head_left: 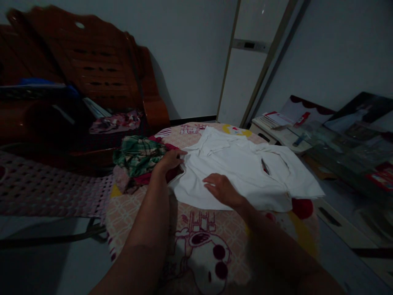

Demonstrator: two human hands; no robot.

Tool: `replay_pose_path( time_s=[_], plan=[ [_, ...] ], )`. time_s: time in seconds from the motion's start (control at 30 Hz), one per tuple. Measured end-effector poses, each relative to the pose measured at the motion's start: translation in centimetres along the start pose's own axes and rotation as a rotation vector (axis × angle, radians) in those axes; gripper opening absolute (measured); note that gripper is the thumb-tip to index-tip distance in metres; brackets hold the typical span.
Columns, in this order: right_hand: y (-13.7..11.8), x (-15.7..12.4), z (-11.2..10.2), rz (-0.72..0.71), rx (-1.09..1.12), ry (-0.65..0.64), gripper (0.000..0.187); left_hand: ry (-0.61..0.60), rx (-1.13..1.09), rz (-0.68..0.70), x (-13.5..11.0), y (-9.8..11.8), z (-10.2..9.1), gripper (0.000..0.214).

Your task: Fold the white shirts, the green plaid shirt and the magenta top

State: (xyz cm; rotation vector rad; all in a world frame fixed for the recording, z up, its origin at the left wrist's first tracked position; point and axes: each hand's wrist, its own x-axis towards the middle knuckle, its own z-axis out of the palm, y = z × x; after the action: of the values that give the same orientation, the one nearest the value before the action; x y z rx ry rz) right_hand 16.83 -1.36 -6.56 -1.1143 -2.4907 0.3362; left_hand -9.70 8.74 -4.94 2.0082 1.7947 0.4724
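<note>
A white shirt (227, 164) lies spread across the round table, with soft wrinkles over its body and one sleeve reaching to the right. At its left edge, my left hand (172, 160) has its fingers and thumb closed on the fabric. My right hand (221, 189) is over the near part of the shirt, its fingers loosely bent and apart, holding nothing. Whether its fingertips touch the cloth I cannot tell. Beside my left hand sits a crumpled green plaid cloth (139, 155), with dark red cloth (144, 178) under it.
A patterned tablecloth (196, 233) covers the table. Behind it to the left stands a carved wooden chair (101, 69); a woven seat (61, 184) is nearer. A tall white appliance (245, 73) stands at the back. Along the right runs a glass-topped cabinet (340, 143) holding papers and pictures.
</note>
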Motion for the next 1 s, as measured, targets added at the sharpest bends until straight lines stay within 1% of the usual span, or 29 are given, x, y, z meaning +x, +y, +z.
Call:
replay_pose_path(
  time_s=[0.07,0.13,0.2,0.27,0.37,0.43,0.53,0.6,0.63,0.7,0.77,0.8,0.83,0.87,0.9,1.0],
  plan=[
    [-3.7,-0.1,1.6,-0.111,-0.015,-0.091,0.024,-0.026,-0.015,0.024,-0.1,-0.1,-0.2,0.044],
    [-6.1,-0.1,2.9,-0.138,-0.137,-0.130,0.027,-0.040,-0.017,0.030,-0.2,-0.1,-0.3,0.041],
    [-7.4,0.2,3.8,-0.135,-0.270,-0.132,0.022,-0.032,-0.006,0.030,-0.2,-0.1,-0.3,0.039],
    [-7.8,0.8,4.5,-0.130,-0.358,-0.125,0.018,-0.019,-0.002,0.034,-0.1,-0.1,-0.2,0.037],
    [-7.7,2.0,4.7,-0.092,-0.349,-0.131,0.021,-0.015,-0.026,0.043,-0.2,-0.1,-0.3,0.039],
    [-7.2,2.6,4.3,-0.019,-0.235,-0.129,0.023,-0.025,-0.040,0.047,-0.3,-0.1,-0.6,0.042],
    [-6.2,2.9,3.3,0.116,0.086,-0.069,0.031,-0.040,-0.028,0.044,-0.6,-0.1,-1.6,0.047],
    [-5.7,2.6,2.8,0.158,0.315,-0.024,0.036,-0.042,0.001,0.037,-0.9,-0.1,-2.3,0.049],
    [-5.6,2.3,2.6,0.155,0.400,-0.022,0.038,-0.044,0.021,0.029,-1.0,-0.1,-2.6,0.049],
    [-5.6,1.7,2.6,0.098,0.490,-0.087,0.035,-0.048,0.062,0.014,-1.3,-0.1,-3.0,0.046],
    [-5.8,1.0,2.7,0.022,0.520,-0.207,0.028,-0.075,0.089,0.021,-1.5,0.0,-3.3,0.038],
    [-5.8,0.7,2.7,0.009,0.533,-0.255,0.025,-0.090,0.099,0.031,-1.6,0.1,-3.4,0.033],
    [-5.8,0.5,2.6,0.021,0.544,-0.273,0.023,-0.097,0.104,0.045,-1.7,0.2,-3.5,0.029],
    [-5.5,0.4,2.5,0.056,0.543,-0.253,0.022,-0.092,0.105,0.062,-1.8,0.4,-3.5,0.026],
    [-5.1,0.3,2.2,0.108,0.522,-0.198,0.022,-0.076,0.103,0.078,-1.8,0.6,-3.6,0.025],
    [-3.0,0.6,1.5,0.293,0.360,0.060,0.021,-0.033,0.122,0.128,-1.7,1.6,-3.6,0.027]
  ],
)
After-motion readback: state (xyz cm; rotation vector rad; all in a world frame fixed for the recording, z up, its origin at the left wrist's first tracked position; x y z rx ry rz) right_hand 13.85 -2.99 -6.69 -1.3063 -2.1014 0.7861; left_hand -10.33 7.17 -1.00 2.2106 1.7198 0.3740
